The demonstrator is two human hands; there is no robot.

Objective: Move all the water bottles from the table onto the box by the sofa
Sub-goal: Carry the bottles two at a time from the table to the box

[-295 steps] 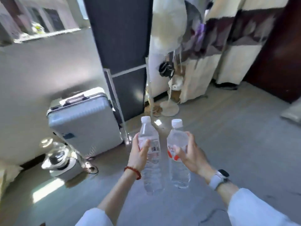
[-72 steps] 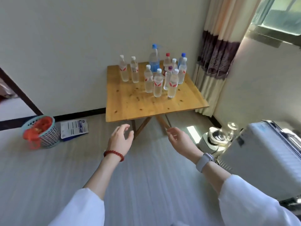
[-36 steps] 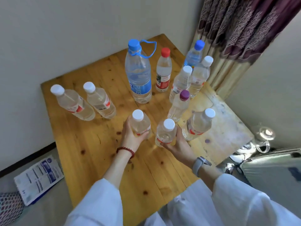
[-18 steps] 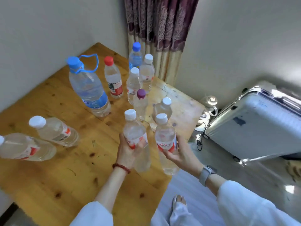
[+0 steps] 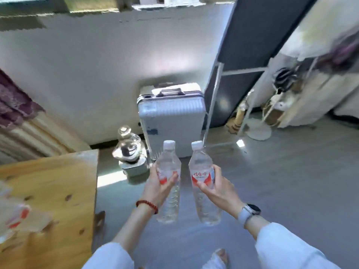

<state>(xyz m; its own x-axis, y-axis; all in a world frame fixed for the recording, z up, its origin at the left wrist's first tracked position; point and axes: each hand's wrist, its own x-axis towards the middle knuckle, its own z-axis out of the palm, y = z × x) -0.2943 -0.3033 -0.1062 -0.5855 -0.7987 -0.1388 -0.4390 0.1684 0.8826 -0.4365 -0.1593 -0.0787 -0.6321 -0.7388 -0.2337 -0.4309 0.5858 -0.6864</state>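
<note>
My left hand (image 5: 156,188) grips a clear water bottle (image 5: 168,167) with a white cap and red label, held upright in the air over the floor. My right hand (image 5: 218,190) grips a second clear water bottle (image 5: 202,171) of the same kind, also upright, just to the right of the first. The wooden table (image 5: 58,191) lies at the lower left, and blurred bottles (image 5: 13,216) with red labels show at its left edge. The box and the sofa are out of view.
A silver suitcase (image 5: 172,121) stands against the wall straight ahead. A glass kettle on a base (image 5: 131,152) sits on the floor left of it. A dark panel with a metal frame (image 5: 233,74) and hanging clothes (image 5: 310,65) fill the right. Grey floor (image 5: 291,181) spreads ahead.
Both hands have lifted their bottles off the table and carried them away from it. The view has swung right, so the table now lies at the lower left.
</note>
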